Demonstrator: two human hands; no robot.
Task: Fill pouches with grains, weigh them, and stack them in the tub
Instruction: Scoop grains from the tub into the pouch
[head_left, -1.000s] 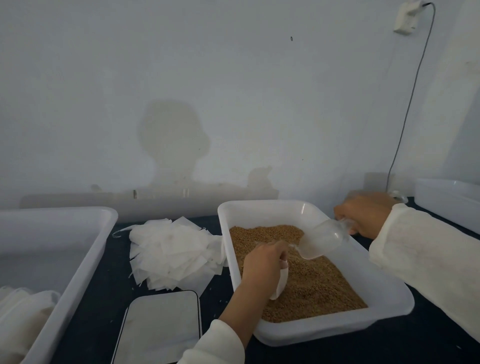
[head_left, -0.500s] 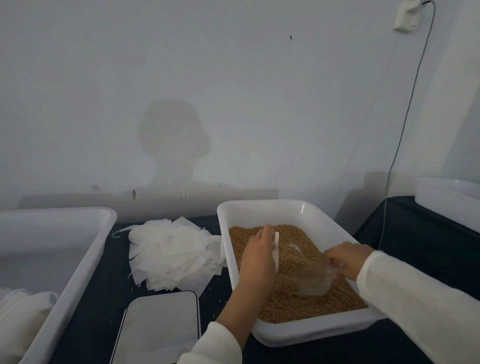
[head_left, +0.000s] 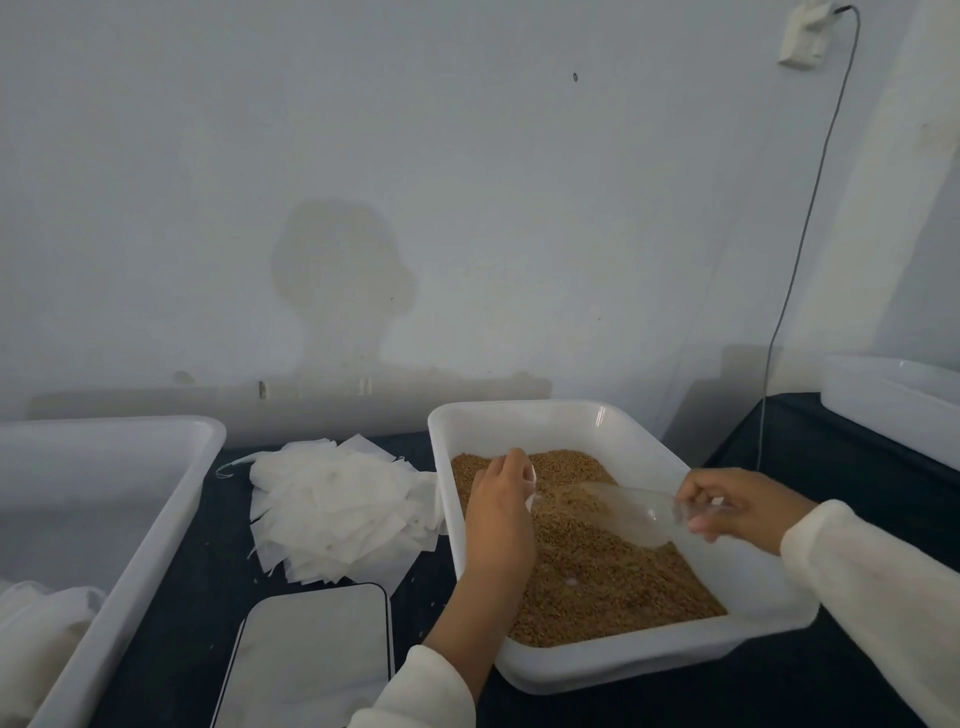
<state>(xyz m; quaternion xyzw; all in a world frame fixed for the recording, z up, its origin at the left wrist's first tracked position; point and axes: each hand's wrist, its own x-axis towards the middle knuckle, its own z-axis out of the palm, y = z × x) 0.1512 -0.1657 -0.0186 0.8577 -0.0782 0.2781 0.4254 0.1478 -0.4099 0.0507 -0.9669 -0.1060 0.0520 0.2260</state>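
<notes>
A white tray (head_left: 524, 415) in the middle holds brown grains (head_left: 597, 582). Over the grains my left hand (head_left: 501, 499) grips a small white pouch (head_left: 531, 480), which is mostly hidden behind the fingers. My right hand (head_left: 737, 506) holds the handle of a clear plastic scoop (head_left: 618, 512); the scoop's mouth points left at the pouch, just above the grains. A pile of empty white pouches (head_left: 337, 512) lies left of the tray. The white tub (head_left: 171, 499) at the far left has filled pouches (head_left: 41, 623) in its near corner.
A flat scale with a pale top (head_left: 311, 654) lies on the dark table in front of the pouch pile. Another white tub (head_left: 893, 400) stands at the right edge. A grey cable (head_left: 795, 249) hangs down the wall from a socket behind the tray.
My right hand dipped the scoop into the grains and has brought it up and left to the pouch. My left hand moved the pouch farther back in the tray.
</notes>
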